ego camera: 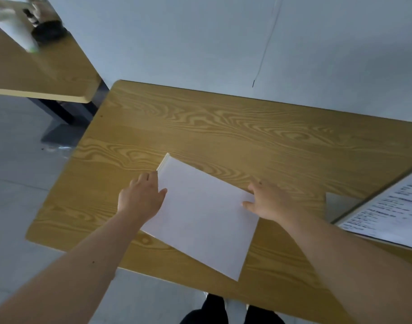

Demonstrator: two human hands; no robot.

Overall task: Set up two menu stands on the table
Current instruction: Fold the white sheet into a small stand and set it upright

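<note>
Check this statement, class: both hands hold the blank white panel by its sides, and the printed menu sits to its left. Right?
No: the head view shows the printed menu to the right of the blank white panel, not its left. The left hand and right hand do hold the panel by its sides.

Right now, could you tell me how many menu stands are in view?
2. A blank stand lies mid-table between the left hand and right hand; a printed stand is at the right edge, cut off.

— Table (223,127)?
— Yellow-brown, wavy wood grain.
— The stand (200,218)?
— Plain white. The menu (392,213) is white with dark print lines.
— Wall (176,43), floor (17,171)?
— Pale grey, both.
</note>
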